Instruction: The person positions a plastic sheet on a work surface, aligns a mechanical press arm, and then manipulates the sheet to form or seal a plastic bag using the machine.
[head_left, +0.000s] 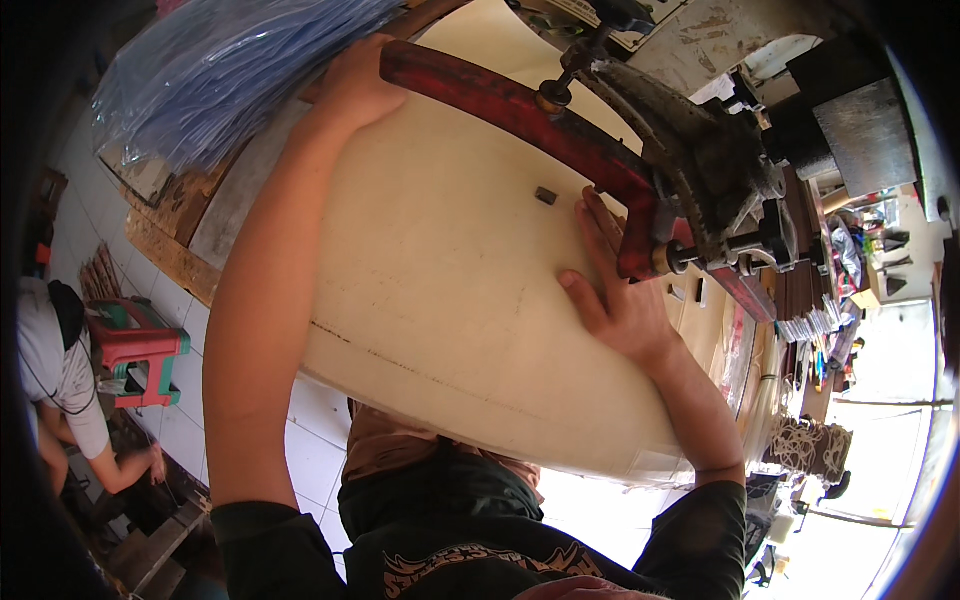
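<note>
Pressing flat, our right hand lies open with its fingers spread on the cream sheet, fingertips just beside the head of the red press arm, gripping nothing. Our left hand reaches to the far edge of the same sheet and rests at its rim, close under the red arm; we cannot tell whether those fingers curl around the edge or only lean on it. We see the sheet as a wide, stiff board lying across the work surface in front of our chest, its long axis running from lower right to upper left in the view, the near edge curving over our lap and the far end slipping beneath the machine. A small dark rectangular piece sits on the sheet between our hands. We see the red arm crossing the sheet slantwise from the upper left down to the greasy grey machine head at the right. Up at the left, a stack of clear bluish plastic bags lies beyond the sheet. Down at the left, a red and green plastic stool stands on white floor tiles near another person crouching there. At the right edge, small packets hang in a row, too small to make out.
</note>
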